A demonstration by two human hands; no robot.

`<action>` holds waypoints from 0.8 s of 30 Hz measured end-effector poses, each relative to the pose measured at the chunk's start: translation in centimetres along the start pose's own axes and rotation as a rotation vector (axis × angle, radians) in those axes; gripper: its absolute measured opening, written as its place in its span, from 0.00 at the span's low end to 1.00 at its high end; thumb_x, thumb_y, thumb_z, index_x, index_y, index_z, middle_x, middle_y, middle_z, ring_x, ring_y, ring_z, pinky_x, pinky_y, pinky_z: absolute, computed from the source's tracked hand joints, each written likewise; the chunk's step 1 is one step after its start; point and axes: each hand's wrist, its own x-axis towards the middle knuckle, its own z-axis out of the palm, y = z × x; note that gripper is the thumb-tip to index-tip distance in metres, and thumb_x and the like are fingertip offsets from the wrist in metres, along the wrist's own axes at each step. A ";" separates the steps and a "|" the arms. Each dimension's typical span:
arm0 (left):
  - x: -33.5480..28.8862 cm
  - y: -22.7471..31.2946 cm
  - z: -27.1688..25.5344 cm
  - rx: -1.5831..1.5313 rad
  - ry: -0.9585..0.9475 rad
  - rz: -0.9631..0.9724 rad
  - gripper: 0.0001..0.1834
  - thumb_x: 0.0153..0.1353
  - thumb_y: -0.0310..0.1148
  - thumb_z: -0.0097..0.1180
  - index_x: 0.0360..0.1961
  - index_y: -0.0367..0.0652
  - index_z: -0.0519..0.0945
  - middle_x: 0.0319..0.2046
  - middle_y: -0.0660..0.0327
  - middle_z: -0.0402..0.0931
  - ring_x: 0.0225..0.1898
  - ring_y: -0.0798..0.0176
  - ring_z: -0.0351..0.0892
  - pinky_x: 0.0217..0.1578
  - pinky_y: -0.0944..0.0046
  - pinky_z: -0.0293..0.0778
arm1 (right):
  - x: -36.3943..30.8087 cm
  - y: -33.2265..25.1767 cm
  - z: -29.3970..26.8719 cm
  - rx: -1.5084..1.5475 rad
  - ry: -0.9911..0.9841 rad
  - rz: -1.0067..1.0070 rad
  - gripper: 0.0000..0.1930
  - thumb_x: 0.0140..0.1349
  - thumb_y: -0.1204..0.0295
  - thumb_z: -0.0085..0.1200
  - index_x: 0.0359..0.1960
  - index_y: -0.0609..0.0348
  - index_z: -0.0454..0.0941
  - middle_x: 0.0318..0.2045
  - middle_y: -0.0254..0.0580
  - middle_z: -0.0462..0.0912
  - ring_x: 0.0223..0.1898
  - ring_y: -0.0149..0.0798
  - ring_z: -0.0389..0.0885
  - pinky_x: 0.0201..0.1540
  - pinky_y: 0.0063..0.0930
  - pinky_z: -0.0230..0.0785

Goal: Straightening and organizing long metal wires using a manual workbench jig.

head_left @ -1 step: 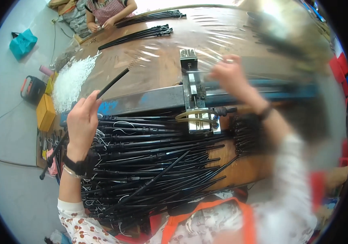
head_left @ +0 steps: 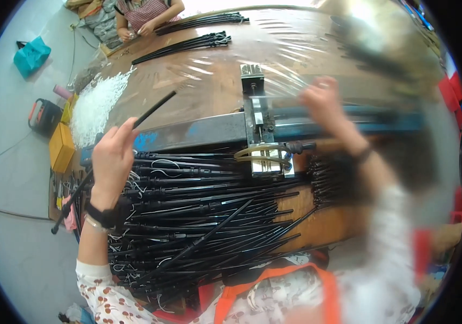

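Beam (head_left: 204,127): blue marks (head_left: 145,140), unreadable | left grip (head_left: 113,154): clasping black rod (head_left: 155,109) | right grip (head_left: 325,102): blurred, state unclear

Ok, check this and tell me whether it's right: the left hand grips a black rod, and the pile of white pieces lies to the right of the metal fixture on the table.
Wrong side for the pile of white pieces: the head view shows it to the left of the metal fixture on the table. The left hand does grip a black rod.
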 end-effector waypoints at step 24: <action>4.8 9.1 14.7 -0.496 -0.192 0.178 0.10 0.62 0.35 0.61 0.31 0.40 0.77 0.29 0.49 0.78 0.36 0.41 0.78 0.37 0.46 0.74 | -13.4 9.2 -11.2 -0.208 -0.032 0.265 0.05 0.62 0.73 0.56 0.33 0.61 0.81 0.28 0.49 0.80 0.34 0.53 0.78 0.42 0.47 0.70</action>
